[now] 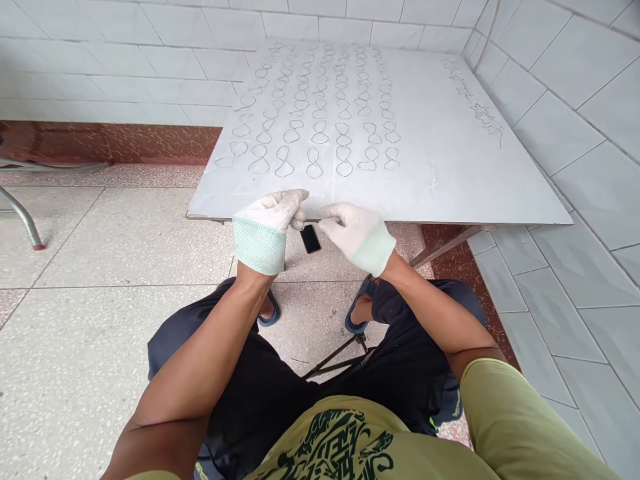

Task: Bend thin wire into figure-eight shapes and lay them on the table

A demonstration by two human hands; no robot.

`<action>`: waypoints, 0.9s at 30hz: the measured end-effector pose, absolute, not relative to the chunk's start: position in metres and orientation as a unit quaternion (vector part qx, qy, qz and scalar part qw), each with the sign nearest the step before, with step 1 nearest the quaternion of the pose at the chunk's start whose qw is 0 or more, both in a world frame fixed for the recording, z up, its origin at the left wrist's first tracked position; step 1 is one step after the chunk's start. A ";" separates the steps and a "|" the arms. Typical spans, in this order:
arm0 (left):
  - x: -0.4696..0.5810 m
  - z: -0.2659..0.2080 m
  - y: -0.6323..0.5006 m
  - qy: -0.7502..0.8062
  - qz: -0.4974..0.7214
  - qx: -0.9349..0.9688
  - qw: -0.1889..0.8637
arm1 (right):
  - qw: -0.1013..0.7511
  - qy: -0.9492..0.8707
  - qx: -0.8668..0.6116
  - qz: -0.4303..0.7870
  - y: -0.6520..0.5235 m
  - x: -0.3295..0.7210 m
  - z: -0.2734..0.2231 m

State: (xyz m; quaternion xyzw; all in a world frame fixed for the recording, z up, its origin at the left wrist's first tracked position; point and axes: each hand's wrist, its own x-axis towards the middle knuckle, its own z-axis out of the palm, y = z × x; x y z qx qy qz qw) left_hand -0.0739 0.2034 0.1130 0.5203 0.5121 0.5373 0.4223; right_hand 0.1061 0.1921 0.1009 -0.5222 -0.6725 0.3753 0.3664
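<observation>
Both my hands wear white gloves with pale green cuffs, close together at the table's front edge. My left hand point(283, 210) has its fingers closed in a pinch, and a thin wire point(308, 198) shows at its fingertips. Just to the right, my right hand point(350, 227) is also pinched, its fingertips pointing at the left hand; the thin wire seems to run between them, mostly hidden. Beyond the hands, several rows of wire figure-eights point(343, 160) lie on the white tabletop point(425, 193).
Star-like bent wires point(483, 117) lie along the table's right side. A black phone point(310, 239) is visible below the front edge, between my hands. Tiled walls point(575, 67) border the table at the back and right. A metal chair leg point(25, 217) stands at the left.
</observation>
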 end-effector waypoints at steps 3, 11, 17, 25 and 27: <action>-0.074 0.113 0.203 0.524 0.542 0.507 0.418 | 0.334 -0.743 -0.538 0.217 0.190 0.104 0.095; -0.069 0.111 0.203 0.503 0.540 0.516 0.435 | 0.259 -0.820 -0.502 0.091 0.187 0.110 0.088; -0.068 0.112 0.200 0.522 0.514 0.533 0.425 | 0.287 -0.762 -0.565 0.137 0.192 0.106 0.090; -0.076 0.106 0.202 0.519 0.525 0.545 0.397 | 0.372 -0.669 -0.607 0.215 0.200 0.117 0.102; -0.079 0.105 0.204 0.516 0.525 0.551 0.393 | 0.405 -0.650 -0.602 0.229 0.206 0.126 0.101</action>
